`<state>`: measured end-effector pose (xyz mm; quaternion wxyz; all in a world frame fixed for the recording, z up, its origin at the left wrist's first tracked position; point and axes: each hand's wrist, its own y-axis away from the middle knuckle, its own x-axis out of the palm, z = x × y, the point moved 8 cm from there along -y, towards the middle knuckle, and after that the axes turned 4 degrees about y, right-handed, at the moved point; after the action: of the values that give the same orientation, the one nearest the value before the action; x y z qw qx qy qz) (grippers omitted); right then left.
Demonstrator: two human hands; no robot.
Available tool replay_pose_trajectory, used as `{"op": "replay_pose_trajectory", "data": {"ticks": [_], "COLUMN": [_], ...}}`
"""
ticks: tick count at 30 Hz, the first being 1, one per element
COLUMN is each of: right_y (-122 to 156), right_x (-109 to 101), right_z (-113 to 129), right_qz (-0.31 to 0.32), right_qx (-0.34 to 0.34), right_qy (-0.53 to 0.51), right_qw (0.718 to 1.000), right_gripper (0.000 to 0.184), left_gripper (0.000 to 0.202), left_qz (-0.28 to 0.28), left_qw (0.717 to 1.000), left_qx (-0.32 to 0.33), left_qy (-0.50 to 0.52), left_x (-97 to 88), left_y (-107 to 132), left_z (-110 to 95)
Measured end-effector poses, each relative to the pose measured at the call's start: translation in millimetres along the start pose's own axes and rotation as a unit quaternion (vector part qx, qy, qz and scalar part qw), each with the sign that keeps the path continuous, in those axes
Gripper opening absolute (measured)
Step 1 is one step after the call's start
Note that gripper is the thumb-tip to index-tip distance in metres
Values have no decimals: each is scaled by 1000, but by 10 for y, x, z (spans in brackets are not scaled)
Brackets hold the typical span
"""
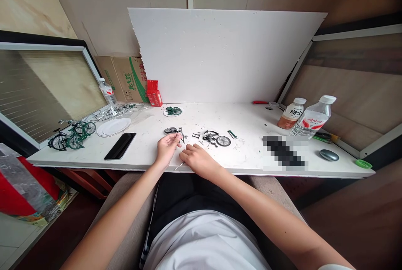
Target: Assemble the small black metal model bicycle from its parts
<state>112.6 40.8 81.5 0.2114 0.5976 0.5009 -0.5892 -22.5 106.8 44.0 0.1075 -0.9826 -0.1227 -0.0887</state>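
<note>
My left hand (166, 148) rests near the front edge of the white table (245, 161), its fingers pinched on a small dark bicycle-model part (174, 131) with a wheel. My right hand (197, 159) lies just to the right of it, fingers curled, with a thin metal tool (179, 165) sticking out beneath it. Loose model parts (210, 136) and a small spoked wheel (223, 141) lie right of my hands.
Finished green model bicycles (71, 135), a white plate (113, 127) and a black phone (120, 146) sit at the left. A red box (154, 93) and a white board (220, 52) stand behind. Two bottles (303, 117), a grey oval object (328, 155) and a green cap (363, 163) are at the right.
</note>
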Motion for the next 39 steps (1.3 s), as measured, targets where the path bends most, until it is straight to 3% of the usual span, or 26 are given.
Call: {"op": "replay_pose_trajectory", "data": {"ticks": [19, 27, 31, 35, 39], "right_y": [8, 64, 114, 148, 173], "right_x": [123, 186, 167, 133, 120], "right_z": [-77, -306, -494, -693, -826], "right_qz": [-18, -38, -83, -139, -173], "right_qx": [72, 122, 148, 185, 221], "right_qy": [-27, -148, -235, -365, -416], "right_qw": [997, 981, 957, 902, 865], "right_gripper": [18, 8, 11, 17, 27], "left_gripper": [48, 50, 49, 50, 53], "left_qz": [14, 24, 33, 37, 35], "left_qw": [1000, 1000, 999, 999, 999], "left_qx": [4, 8, 9, 14, 18], "left_qy": [-8, 7, 11, -1, -36], "left_x": [32, 67, 74, 65, 51], "left_y": [21, 11, 2, -8, -9], "left_z": [-31, -37, -18, -4, -13]}}
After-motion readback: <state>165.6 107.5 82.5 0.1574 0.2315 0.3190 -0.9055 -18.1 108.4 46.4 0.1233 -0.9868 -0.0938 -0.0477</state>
